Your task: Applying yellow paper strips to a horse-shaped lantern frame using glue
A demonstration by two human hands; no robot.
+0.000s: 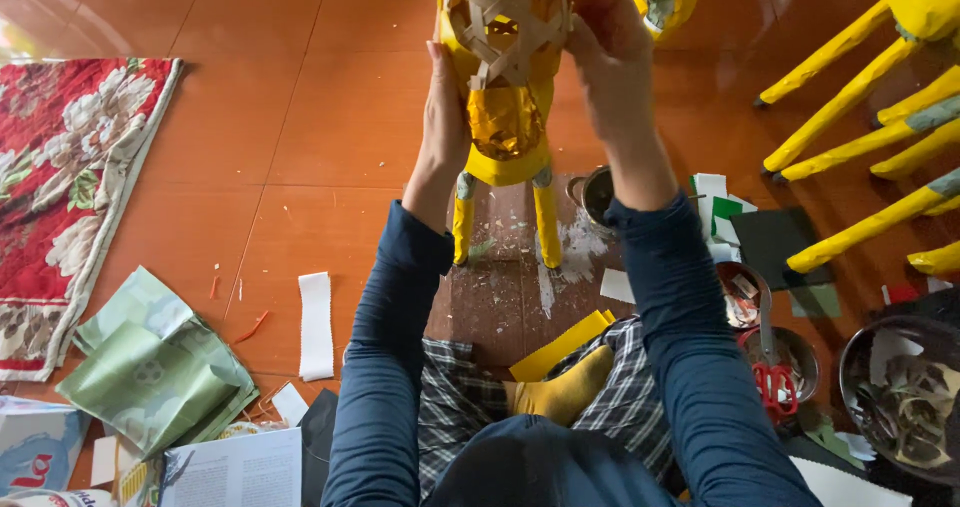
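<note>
- We see a yellow paper-covered animal figure on a woven strip frame held up over the red-brown tiled floor, at the top centre of the view, in front of the seated person.
- Its upper end is bare: pale flat strips cross in an open lattice with star-shaped gaps, and yellow shows through from inside.
- Below the lattice, crinkled glossy yellow paper wraps the body; two thin yellow legs with grey bands at their tops reach down to a floor patch flecked with paper scraps.
- Our left hand lies flat along the figure's left flank, fingers extended upward and pressed to the paper.
- Our right hand curls round the lattice rim on the right side, fingertips pinching the strip edge.
- Both forearms wear dark blue sleeves.
- Folded yellow paper sheets rest on the lap, against checked trousers.
- Red-handled scissors lie across small metal bowls at right, near a larger bowl of paper cuttings.
- More yellow-wrapped legs of other figures stand at upper right.
- A red floral quilt and crumpled green patterned paper lie at left; a white paper strip lies between them and the left sleeve.
</note>
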